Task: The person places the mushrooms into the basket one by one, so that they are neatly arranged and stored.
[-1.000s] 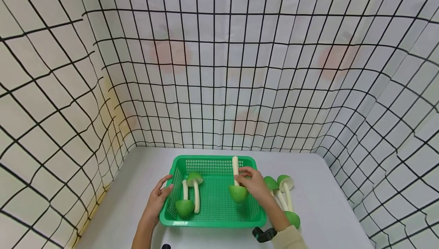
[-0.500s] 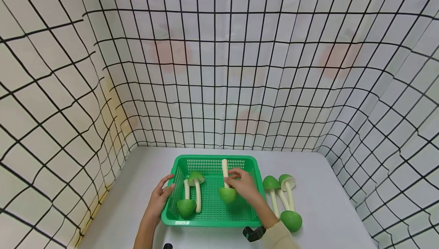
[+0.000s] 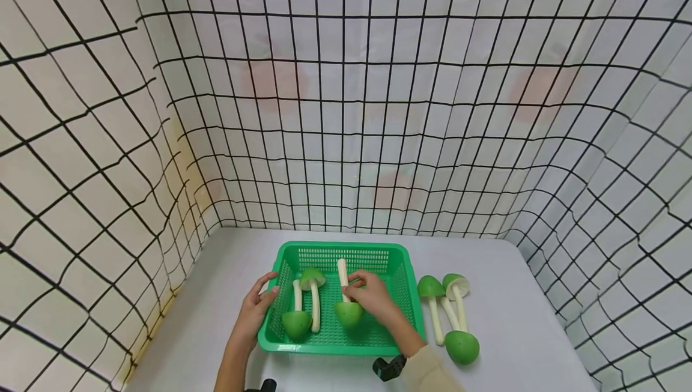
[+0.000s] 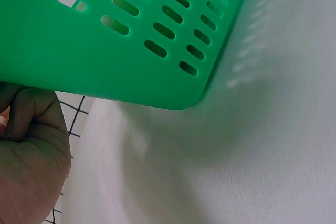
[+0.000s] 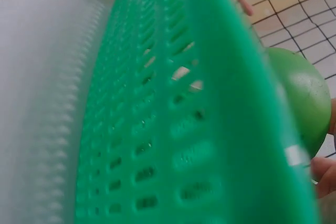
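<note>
My right hand (image 3: 374, 301) pinches the white stem of a green-capped mushroom (image 3: 348, 315) with thumb and fingertips, cap down, stem up, over the middle of a green plastic basket (image 3: 335, 349). In the right wrist view its round cap (image 5: 299, 98) shows beyond the basket's side. My left hand (image 3: 253, 313) holds the basket's left rim; in the left wrist view its fingers (image 4: 39, 111) are bent at the rim's edge. Inside the basket's left part lie two more such mushrooms, one cap (image 3: 296, 325) toward me and the other cap (image 3: 313, 278) away.
Right of the basket, several green-capped mushrooms lie in a loose group, including a near cap (image 3: 462, 347) and a far one (image 3: 430, 287). The white table (image 3: 513, 320) is bounded by a black-grid net (image 3: 357, 164) at the back and sides.
My right hand has carried the mushroom leftward and a little lower, from the basket's right side to its middle. My left hand stays at the left rim.
</note>
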`<state>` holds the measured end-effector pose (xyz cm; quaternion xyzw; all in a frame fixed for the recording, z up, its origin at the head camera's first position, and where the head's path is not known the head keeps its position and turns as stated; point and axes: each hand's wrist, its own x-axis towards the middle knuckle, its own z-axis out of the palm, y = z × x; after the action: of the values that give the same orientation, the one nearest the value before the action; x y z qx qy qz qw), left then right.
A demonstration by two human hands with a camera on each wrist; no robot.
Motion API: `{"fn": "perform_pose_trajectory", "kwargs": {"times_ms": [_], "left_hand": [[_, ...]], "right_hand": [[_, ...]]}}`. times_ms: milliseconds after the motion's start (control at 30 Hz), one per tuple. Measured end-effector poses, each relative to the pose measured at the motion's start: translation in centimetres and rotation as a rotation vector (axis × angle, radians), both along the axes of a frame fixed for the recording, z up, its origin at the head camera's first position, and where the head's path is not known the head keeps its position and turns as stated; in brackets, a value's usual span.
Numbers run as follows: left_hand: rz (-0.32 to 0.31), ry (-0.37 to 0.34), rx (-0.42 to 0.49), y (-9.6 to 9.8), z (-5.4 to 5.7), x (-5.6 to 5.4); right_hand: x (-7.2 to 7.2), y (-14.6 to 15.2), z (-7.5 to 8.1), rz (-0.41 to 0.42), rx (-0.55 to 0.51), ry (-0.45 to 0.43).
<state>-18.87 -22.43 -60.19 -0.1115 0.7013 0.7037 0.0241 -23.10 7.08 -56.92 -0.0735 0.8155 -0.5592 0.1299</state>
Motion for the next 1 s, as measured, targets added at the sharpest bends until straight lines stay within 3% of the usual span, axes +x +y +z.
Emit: {"fn": "perform_pose_trajectory", "kwargs": {"times_ms": [333, 833, 1000], "left_hand": [[0.003, -0.031, -0.025, 0.1, -0.5, -0.4], [-0.003, -0.022, -0.021, 0.1, -0.5, -0.1], [0.000, -0.025, -0.020, 0.1, -0.5, -0.3]], "right_hand": [[-0.1, -1.1, -0.8, 0.002, 0.055, 0.016], [0.4, -1.9, -1.7, 0.038, 0.041, -0.009], [0.6, -2.3, -1.3, 0.043, 0.032, -0.022]]}}
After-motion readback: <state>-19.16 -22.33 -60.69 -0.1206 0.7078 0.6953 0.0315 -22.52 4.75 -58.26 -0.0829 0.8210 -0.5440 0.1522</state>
